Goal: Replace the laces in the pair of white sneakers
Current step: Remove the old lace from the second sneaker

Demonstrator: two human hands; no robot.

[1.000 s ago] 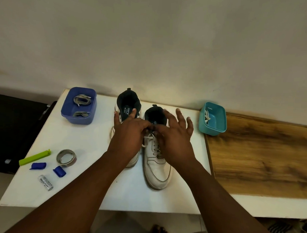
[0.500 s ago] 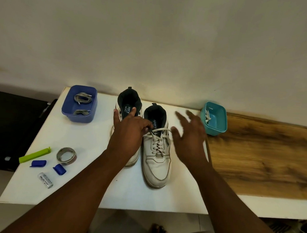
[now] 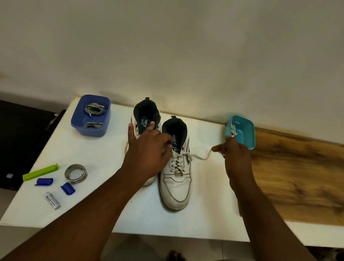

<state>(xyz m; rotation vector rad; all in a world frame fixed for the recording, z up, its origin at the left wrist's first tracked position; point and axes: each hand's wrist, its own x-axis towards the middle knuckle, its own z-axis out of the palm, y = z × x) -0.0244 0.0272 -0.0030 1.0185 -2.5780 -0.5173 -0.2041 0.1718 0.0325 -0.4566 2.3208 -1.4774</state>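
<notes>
lace (image 3: 200, 156) pulled rightward, sneaker (image 3: 176, 181) reads "Sparx"

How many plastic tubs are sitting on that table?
2. The blue tub stands at the table's back left holding grey laces; the teal tub is at the back right, beyond the right hand.
</notes>
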